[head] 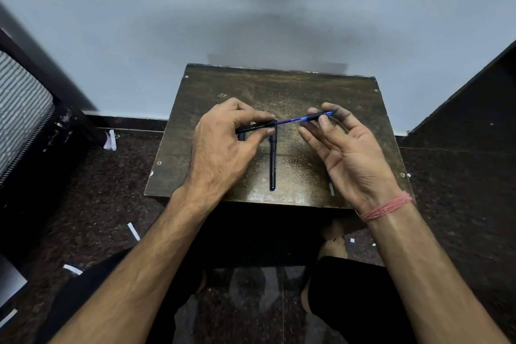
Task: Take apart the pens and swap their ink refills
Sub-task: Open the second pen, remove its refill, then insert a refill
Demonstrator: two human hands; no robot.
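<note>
Two hands at work: the left hand (223,142) curls its fingers and thumb round a matte black plastic pen barrel (255,128); the right hand (346,145), palm up and otherwise loosely spread, pinches the blue-tipped grip section (318,115) between thumb and forefinger.
Work surface: a small, scratched dark-brown wooden stool top (321,86) stands against a pale wall; both hands hover just above its middle.
Second pen: a black stick pen (272,159) lies on the stool top, pointing toward the person, just beside the left hand and crossing under the held parts.
Barrel in hand: slim, round, with small pale lettering along its side; it lies nearly level, its open end facing right.
Refill: a thin translucent blue-violet ink tube (287,121) spans the gap between barrel mouth and grip section, and appears partly drawn out.
Step in hand: most likely drawing the refill clear of the barrel.
How to do it well: keep barrel and grip section on one straight line and pull along it, since the thin tube would probably bend or kink under a sideways load; hold the barrel firmly and let the right-hand pinch do the travelling.
Small item: something slender and pale (331,188) lies at the stool's near right edge, half hidden by the right wrist; I cannot tell what it is.
</note>
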